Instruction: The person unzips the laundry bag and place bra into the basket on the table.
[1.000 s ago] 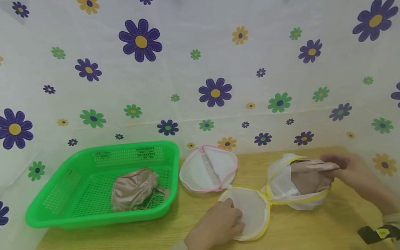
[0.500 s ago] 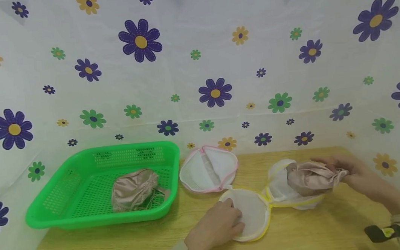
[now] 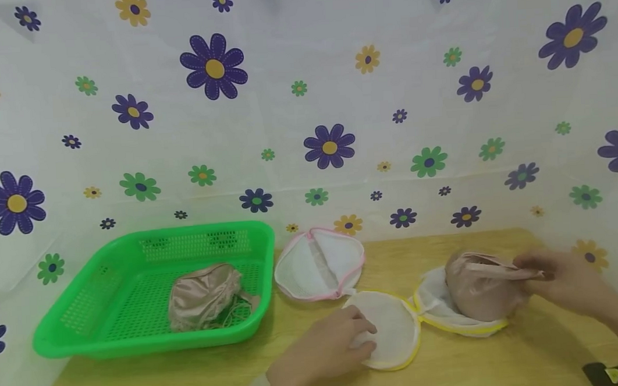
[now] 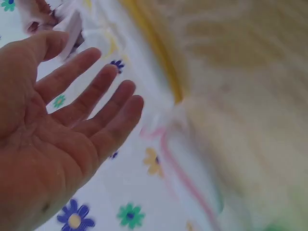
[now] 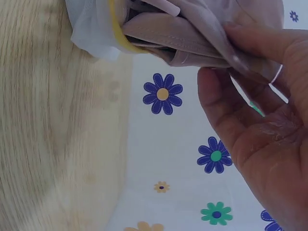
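At the right of the head view, my right hand (image 3: 567, 278) pinches the edge of a beige satin bra (image 3: 482, 294). Its rounded cup bulges up from the opened half of a white mesh laundry bag (image 3: 434, 303) with yellow zipper trim. The right wrist view has the bra's folded fabric (image 5: 187, 41) held between thumb and fingers. The bag's other round half (image 3: 392, 331) lies flat on the table, and my left hand (image 3: 325, 349) rests at its left edge. In the left wrist view, the left hand's fingers (image 4: 103, 113) are extended and hold nothing.
A green plastic basket (image 3: 159, 342) stands at the left, holding another beige satin garment (image 3: 204, 297) with lace and thin straps. Behind the left hand lies a second white mesh bag (image 3: 297, 269) with pink trim. A flower-print sheet (image 3: 263, 114) hangs behind the wooden table.
My right hand has drawn the bra's edge to the right and slightly down, and its rounded cup now shows. The bag's yellow-trimmed opening has sunk lower. My left hand stays almost in place.
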`<action>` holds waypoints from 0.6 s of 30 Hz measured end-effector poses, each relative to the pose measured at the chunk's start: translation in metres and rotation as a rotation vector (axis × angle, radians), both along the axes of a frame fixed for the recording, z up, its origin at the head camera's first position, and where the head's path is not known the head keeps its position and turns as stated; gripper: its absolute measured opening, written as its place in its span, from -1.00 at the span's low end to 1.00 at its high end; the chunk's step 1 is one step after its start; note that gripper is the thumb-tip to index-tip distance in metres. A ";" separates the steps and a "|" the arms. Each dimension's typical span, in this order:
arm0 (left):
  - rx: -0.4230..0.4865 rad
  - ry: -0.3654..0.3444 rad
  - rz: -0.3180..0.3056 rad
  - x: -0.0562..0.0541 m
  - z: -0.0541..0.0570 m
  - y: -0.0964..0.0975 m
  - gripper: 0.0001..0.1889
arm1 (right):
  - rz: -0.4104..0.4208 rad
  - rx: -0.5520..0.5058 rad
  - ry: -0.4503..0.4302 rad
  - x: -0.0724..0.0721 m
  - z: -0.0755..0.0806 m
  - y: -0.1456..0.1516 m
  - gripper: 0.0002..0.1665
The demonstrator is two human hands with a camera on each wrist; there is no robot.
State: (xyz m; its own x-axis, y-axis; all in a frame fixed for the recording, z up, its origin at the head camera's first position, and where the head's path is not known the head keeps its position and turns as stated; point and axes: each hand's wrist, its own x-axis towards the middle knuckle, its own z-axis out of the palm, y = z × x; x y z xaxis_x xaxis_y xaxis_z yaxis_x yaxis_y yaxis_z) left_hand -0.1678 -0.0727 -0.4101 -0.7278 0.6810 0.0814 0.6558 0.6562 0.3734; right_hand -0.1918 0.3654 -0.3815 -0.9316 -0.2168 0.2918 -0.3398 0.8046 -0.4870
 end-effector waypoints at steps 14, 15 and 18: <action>0.206 0.551 0.043 0.036 0.039 -0.106 -0.79 | -0.208 0.198 0.036 -0.003 0.000 0.021 -0.51; 0.208 0.604 0.058 0.036 0.038 -0.115 -0.84 | -0.221 0.204 0.041 -0.003 0.000 0.023 -0.52; 0.188 0.707 0.120 0.039 0.033 -0.142 -0.65 | -0.240 0.215 0.084 -0.002 -0.001 0.027 -0.57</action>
State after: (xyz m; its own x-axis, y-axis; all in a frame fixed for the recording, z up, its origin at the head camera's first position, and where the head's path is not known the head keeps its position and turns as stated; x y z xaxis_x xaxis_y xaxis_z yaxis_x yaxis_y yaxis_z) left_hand -0.1290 -0.2150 -0.3775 -0.5270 0.5283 0.6657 0.7092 0.7050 0.0019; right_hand -0.1934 0.3926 -0.3825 -0.9382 -0.0593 0.3410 -0.1600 0.9479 -0.2755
